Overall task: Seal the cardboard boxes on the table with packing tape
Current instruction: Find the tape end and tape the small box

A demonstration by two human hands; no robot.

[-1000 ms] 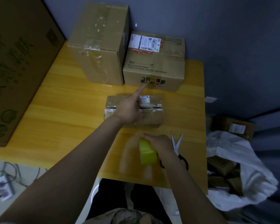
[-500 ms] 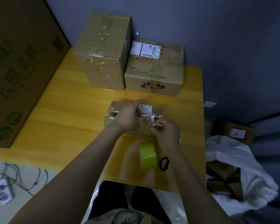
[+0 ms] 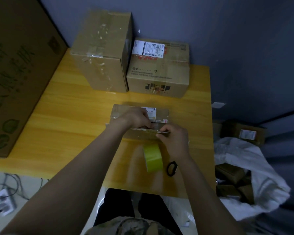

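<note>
A small flat cardboard box [image 3: 119, 111] with a white label lies mid-table. My left hand [image 3: 136, 118] rests on its top, fingers curled down onto the flaps at the middle seam. My right hand [image 3: 174, 138] is at the box's near right edge and pinches a flap edge there. A yellow-green roll of packing tape [image 3: 153, 158] stands on edge on the table just in front of the box, by my right wrist, with no hand on it. Black scissors [image 3: 171, 167] lie beside the roll, mostly hidden under my right forearm.
Two bigger cardboard boxes stand at the back of the yellow table [image 3: 66, 119]: a tall one [image 3: 102, 56] and a lower labelled one [image 3: 158, 72]. A large printed carton [image 3: 15, 78] leans at the left. A white bag [image 3: 248, 167] with boxes lies right of the table.
My right hand let go of the tape roll and moved up to the small box's near edge. My left hand's pointing finger curled down onto the box top.
</note>
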